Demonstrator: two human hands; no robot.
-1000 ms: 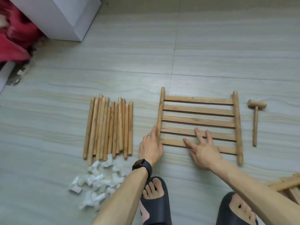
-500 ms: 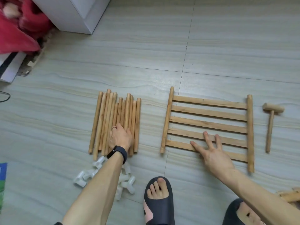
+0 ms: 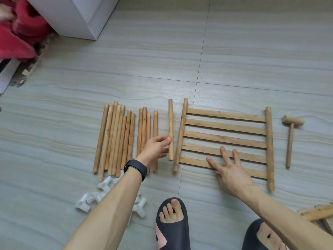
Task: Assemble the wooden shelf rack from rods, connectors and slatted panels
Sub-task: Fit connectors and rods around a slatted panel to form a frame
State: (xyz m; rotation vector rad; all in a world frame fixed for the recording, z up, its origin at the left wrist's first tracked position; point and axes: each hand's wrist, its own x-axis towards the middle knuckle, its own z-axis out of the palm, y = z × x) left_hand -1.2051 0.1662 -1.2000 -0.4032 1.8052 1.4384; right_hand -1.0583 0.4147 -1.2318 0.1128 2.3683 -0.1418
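Note:
A slatted wooden panel lies flat on the tiled floor, right of centre. My right hand presses on its lower slats with fingers straight and spread. Left of the panel, a single wooden rod lies apart from the pile; my left hand pinches its lower part between fingers and thumb. Several more rods lie side by side further left. White plastic connectors are heaped below the rods, partly hidden by my left forearm.
A small wooden mallet lies right of the panel. More slatted panels show at the lower right edge. A white box and red cloth sit at the back left. My feet in dark slippers are below.
My left hand went from the panel's left rail to the rod pile, then drew one rod rightward towards the panel. My right hand stayed on the slats. The camera shifted left.

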